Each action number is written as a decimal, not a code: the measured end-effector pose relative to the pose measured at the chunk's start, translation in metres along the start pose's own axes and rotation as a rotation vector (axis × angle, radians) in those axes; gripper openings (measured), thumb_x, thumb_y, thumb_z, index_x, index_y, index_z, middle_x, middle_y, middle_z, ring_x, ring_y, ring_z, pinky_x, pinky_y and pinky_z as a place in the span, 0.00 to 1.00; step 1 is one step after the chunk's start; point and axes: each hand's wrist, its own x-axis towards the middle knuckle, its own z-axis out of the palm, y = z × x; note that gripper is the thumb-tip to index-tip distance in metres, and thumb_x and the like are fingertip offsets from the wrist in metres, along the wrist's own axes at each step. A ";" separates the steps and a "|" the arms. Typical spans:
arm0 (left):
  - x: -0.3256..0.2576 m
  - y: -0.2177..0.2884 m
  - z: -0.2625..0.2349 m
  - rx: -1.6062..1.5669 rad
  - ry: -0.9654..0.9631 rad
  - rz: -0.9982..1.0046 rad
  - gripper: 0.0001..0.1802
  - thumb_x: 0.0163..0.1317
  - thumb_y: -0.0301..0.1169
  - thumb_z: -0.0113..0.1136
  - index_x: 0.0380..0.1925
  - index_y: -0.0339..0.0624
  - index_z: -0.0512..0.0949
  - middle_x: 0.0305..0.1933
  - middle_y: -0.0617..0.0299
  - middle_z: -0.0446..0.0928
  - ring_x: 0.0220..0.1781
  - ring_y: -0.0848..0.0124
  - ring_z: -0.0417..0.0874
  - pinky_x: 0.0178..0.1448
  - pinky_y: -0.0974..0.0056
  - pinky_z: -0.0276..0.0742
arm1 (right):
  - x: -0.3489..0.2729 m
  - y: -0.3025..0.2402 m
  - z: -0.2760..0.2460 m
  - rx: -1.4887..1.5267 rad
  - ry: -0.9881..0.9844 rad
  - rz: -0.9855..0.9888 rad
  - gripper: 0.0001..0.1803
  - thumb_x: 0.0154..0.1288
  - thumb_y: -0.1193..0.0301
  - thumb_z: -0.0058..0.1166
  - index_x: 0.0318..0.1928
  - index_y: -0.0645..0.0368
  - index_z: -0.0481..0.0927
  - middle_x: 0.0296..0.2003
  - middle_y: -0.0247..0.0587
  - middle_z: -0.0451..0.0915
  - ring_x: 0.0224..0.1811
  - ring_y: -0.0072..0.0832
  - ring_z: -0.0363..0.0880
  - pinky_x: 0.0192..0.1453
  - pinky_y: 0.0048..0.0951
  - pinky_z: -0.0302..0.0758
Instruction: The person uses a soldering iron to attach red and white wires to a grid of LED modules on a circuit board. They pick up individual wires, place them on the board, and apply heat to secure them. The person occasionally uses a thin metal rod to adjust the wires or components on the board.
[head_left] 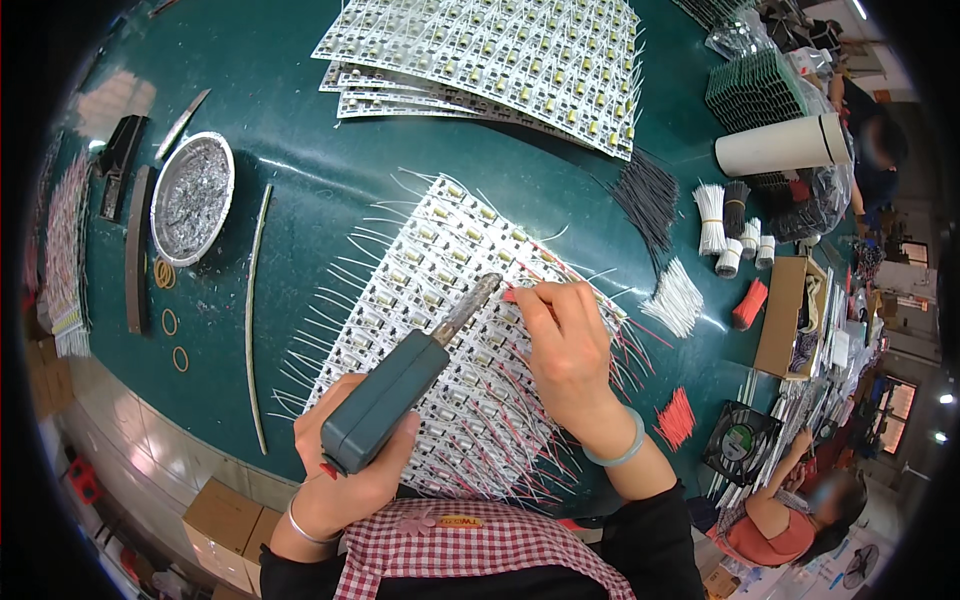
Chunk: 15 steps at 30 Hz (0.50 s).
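My left hand (350, 490) is wrapped round a dark green soldering gun (385, 400), whose metal tip points up and right over the panel. Under both hands lies a white circuit-board panel (400, 290) with rows of small yellowish parts, turned at an angle on the table. Thin white wires stick out along its left edge; red and white ones trail off its right side. In the fingertips of my right hand (575, 350) a short red wire (510, 296) is pinched, close beside the gun's tip. Whether the tip touches wire or board is hard to tell.
Stacked panels (480, 60) lie at the far side. Black wires (645, 205), white wires (678, 298) and red wires (676, 418) are heaped to the right, near a cardboard box (776, 320) and a fan (741, 440). Leftward stands a metal bowl (229, 185). A co-worker (775, 525) sits at right.
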 end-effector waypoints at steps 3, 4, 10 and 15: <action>0.001 -0.002 0.002 0.047 -0.011 0.024 0.10 0.51 0.18 0.68 0.35 0.30 0.82 0.32 0.54 0.80 0.29 0.70 0.80 0.34 0.68 0.74 | 0.002 0.000 0.001 0.000 -0.006 0.001 0.20 0.51 0.83 0.58 0.48 0.68 0.78 0.41 0.45 0.75 0.41 0.39 0.73 0.40 0.35 0.74; 0.001 -0.001 0.003 0.055 -0.014 0.023 0.10 0.51 0.18 0.68 0.35 0.30 0.82 0.32 0.54 0.80 0.28 0.70 0.80 0.33 0.68 0.74 | 0.002 -0.001 0.001 -0.006 -0.003 0.000 0.19 0.52 0.83 0.58 0.48 0.68 0.78 0.40 0.45 0.75 0.41 0.39 0.73 0.40 0.35 0.74; 0.003 -0.004 0.005 0.087 -0.015 0.049 0.09 0.52 0.19 0.68 0.35 0.31 0.81 0.31 0.56 0.79 0.26 0.72 0.79 0.32 0.69 0.73 | 0.002 -0.002 0.002 -0.021 -0.007 0.002 0.18 0.52 0.83 0.58 0.47 0.68 0.78 0.40 0.45 0.75 0.41 0.39 0.73 0.40 0.35 0.74; 0.004 -0.002 0.007 0.093 -0.004 0.054 0.09 0.52 0.19 0.68 0.34 0.31 0.81 0.29 0.57 0.78 0.26 0.72 0.78 0.31 0.68 0.73 | 0.003 -0.002 0.002 -0.014 0.002 -0.003 0.19 0.52 0.83 0.58 0.47 0.69 0.78 0.40 0.46 0.75 0.40 0.39 0.73 0.40 0.35 0.74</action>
